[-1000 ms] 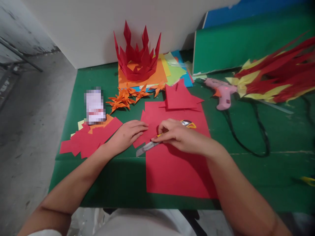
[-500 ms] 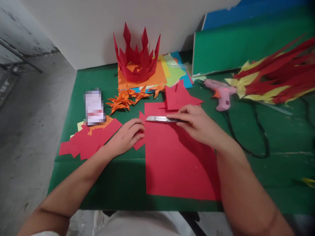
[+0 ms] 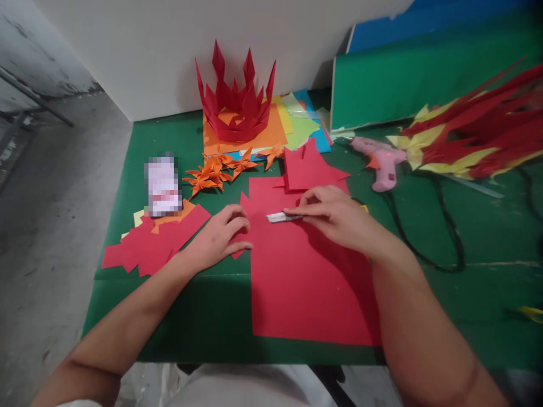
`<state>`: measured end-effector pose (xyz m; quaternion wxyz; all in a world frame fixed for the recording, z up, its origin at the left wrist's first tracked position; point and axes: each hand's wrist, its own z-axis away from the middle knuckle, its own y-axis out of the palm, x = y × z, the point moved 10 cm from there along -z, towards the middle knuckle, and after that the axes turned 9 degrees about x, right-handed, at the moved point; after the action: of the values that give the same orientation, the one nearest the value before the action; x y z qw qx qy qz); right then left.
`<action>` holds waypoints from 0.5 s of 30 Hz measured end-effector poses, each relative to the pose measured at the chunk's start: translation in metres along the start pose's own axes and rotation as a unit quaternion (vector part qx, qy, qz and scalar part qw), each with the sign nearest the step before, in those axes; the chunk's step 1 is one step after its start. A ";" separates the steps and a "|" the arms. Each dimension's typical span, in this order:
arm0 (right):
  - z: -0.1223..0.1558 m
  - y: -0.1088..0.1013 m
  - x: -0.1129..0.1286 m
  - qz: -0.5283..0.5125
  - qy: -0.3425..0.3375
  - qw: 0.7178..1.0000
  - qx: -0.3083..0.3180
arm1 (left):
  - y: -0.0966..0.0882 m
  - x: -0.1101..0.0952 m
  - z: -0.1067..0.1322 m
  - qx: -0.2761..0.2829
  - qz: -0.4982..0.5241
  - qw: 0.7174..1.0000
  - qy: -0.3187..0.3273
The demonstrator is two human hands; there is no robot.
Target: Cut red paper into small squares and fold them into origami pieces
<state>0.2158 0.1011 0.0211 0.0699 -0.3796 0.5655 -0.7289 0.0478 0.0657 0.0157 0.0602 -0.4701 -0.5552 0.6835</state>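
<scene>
My right hand [image 3: 341,217] grips a utility knife [image 3: 276,217], its blade pointing left above a large red paper sheet [image 3: 314,288]. A bit of yellow at the knife's back end shows behind the hand. My left hand [image 3: 223,234] rests at the sheet's left edge, fingers bent and apart from the thumb, over a small red paper piece [image 3: 242,243] that it partly hides. Folded red pieces [image 3: 311,167] lie on the sheet's far edge. Left of my left hand is a pile of red paper scraps [image 3: 148,246].
Behind stands a red folded-paper crown [image 3: 235,133] on coloured sheets [image 3: 278,135], with orange paper flowers [image 3: 212,175] before it. A phone [image 3: 163,186], blurred out, lies left. To the right are a pink glue gun [image 3: 384,161] with its black cord and a red-yellow streamer bundle [image 3: 470,130].
The knife has moved slightly right and nearer to me, and its blade shows shorter. My left thumb has stretched out towards the sheet's edge, away from the fingers.
</scene>
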 end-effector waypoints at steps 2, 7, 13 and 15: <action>0.000 0.002 0.003 -0.011 -0.012 1.000 0.006 | -0.001 -0.002 -0.001 -0.002 -0.014 1.000 0.004; 0.000 0.004 0.005 -0.022 -0.019 0.999 0.024 | -0.001 -0.006 -0.003 -0.014 -0.061 0.998 0.011; 0.006 -0.006 0.007 0.007 -0.041 0.999 0.009 | 0.000 -0.004 -0.003 -0.019 -0.058 0.998 -0.001; 0.008 -0.010 0.008 0.028 -0.047 0.999 -0.005 | -0.001 -0.005 -0.003 -0.022 -0.052 0.998 -0.004</action>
<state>0.2182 0.0941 0.0347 0.1142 -0.3977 0.5758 -0.7051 0.0519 0.0651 0.0192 0.0830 -0.4393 -0.5942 0.6687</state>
